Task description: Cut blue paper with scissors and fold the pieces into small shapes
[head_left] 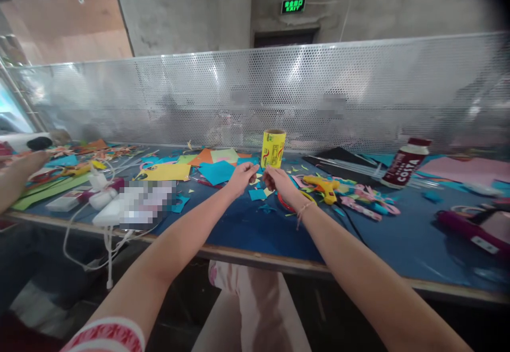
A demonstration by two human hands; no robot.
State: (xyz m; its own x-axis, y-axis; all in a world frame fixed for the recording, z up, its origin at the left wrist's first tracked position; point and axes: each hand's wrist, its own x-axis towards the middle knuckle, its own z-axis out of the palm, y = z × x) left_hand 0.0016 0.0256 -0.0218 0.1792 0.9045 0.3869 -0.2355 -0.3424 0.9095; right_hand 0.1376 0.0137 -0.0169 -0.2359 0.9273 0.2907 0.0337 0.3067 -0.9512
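Above the blue tabletop (pixel 255 235), my left hand (pixel 243 178) is closed with thumb and fingertips pinched together. My right hand (pixel 279 180) faces it a short gap away, its fingers curled shut. Whatever either pinch holds is too small to make out. Just behind them stands a yellow printed cardboard tube (pixel 273 150). Red and yellow loops (pixel 286 203), partly covered by my right wrist, lie on the table. A yellow glue gun (pixel 324 187) rests to the right of that hand. Blue paper (pixel 217 173) and small scraps lie around my left hand.
At right are a dark red COSTA bottle (pixel 406 163), pink paper (pixel 470 170) and a purple object (pixel 474 232). A white power strip (pixel 105 211) with cables sits left, near another person's hand (pixel 30 166). A perforated metal screen (pixel 191 97) closes the back.
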